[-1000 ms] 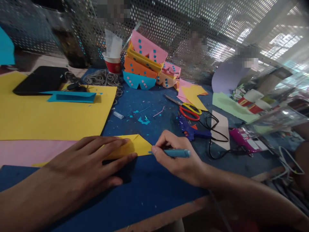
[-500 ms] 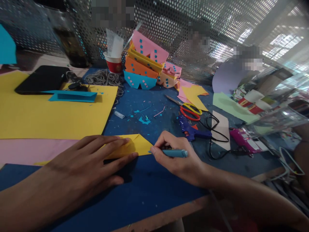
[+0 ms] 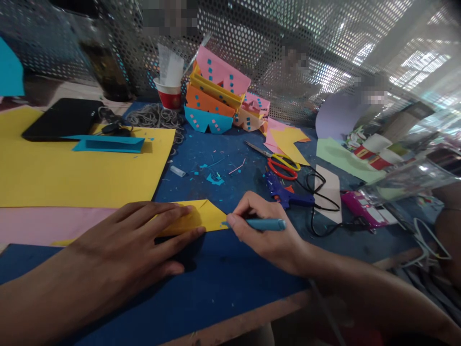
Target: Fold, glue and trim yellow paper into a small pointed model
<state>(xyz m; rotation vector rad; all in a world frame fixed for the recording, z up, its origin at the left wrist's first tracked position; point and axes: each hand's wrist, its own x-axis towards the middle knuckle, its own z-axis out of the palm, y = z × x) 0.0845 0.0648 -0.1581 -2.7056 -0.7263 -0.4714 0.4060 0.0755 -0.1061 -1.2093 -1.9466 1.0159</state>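
A folded piece of yellow paper (image 3: 201, 218) with an angled right end lies on the blue table near its front. My left hand (image 3: 140, 235) rests flat across its left part, fingers stretched out and pressing it down. At the paper's right tip, my right hand (image 3: 264, 230) pinches a blue pen (image 3: 266, 224). The pen's point is by the paper, where a small blue mark shows. Farther back stand decorated paper shapes in pink (image 3: 223, 69), orange (image 3: 209, 100) and blue (image 3: 209, 119), dotted with small squares.
Scissors (image 3: 283, 163) and a blue glue gun (image 3: 288, 194) with a black cord lie right of centre. At left are a large yellow sheet (image 3: 72, 178), a black tablet-like object (image 3: 63, 119) and a folded blue strip (image 3: 108, 144). Paper scraps (image 3: 215, 179) litter the middle.
My right hand and the pen have shifted slightly right, and a small blue mark is now visible near the paper's tip. My left hand stays in place.
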